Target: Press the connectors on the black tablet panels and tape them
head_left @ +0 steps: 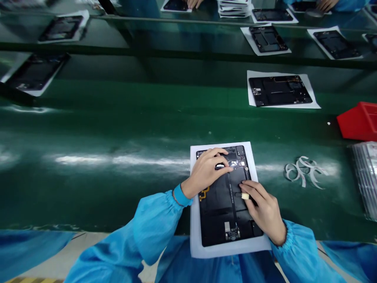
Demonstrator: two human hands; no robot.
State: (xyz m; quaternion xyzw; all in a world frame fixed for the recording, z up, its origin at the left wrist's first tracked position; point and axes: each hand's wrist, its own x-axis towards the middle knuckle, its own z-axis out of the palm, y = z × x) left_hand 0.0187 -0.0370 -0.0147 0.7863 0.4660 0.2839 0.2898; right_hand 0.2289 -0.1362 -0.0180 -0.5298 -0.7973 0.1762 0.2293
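Note:
An opened black tablet housing (216, 212) lies on a white sheet (196, 239) in front of me, with a small circuit board (232, 234) near its lower edge and an orange flex cable (203, 193) at its left. My left hand (210, 167) rests across the upper part, fingers bent and apart, beside a shiny strip (235, 163). A dark, glossy spot shows between those fingers; what it is I cannot tell. Over the right side, my right hand (262, 208) is closed on a small dark piece with a cream-coloured block (245, 195). Its fingers partly hide it.
Curled white strips (304, 171) lie on the green bench (118, 129) to the right. Beyond them are a red bin (359, 121) and stacked clear trays (366, 177). Another tablet housing (279, 91) sits farther back. Raised shelves carry more housings; other people's hands (326, 4) show behind.

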